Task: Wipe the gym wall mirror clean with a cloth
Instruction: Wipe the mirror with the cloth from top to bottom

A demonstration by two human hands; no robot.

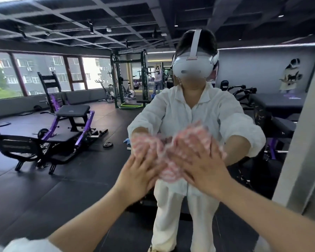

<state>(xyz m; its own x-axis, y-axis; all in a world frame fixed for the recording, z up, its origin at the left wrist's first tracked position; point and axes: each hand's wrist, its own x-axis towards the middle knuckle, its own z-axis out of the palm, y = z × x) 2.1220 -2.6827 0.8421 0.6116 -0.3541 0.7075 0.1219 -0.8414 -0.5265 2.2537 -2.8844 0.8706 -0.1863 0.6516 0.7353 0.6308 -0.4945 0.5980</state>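
Observation:
The wall mirror (80,179) fills nearly the whole view and reflects the gym and a person in white clothes with a headset. A pink-and-white patterned cloth (168,171) is pressed flat against the glass at chest height. My left hand (138,177) lies on the cloth's left part with straight, spread fingers. My right hand (202,168) presses the cloth's right part, fingers also straight and spread. Both hands and the cloth look blurred by motion. The cloth's reflection shows just above my fingers.
A grey wall edge or pillar (302,142) borders the mirror on the right. In the reflection, purple-and-black weight machines (62,135) stand on the dark floor at left, a rack (129,79) and exercise bikes farther back, windows (35,73) along the left wall.

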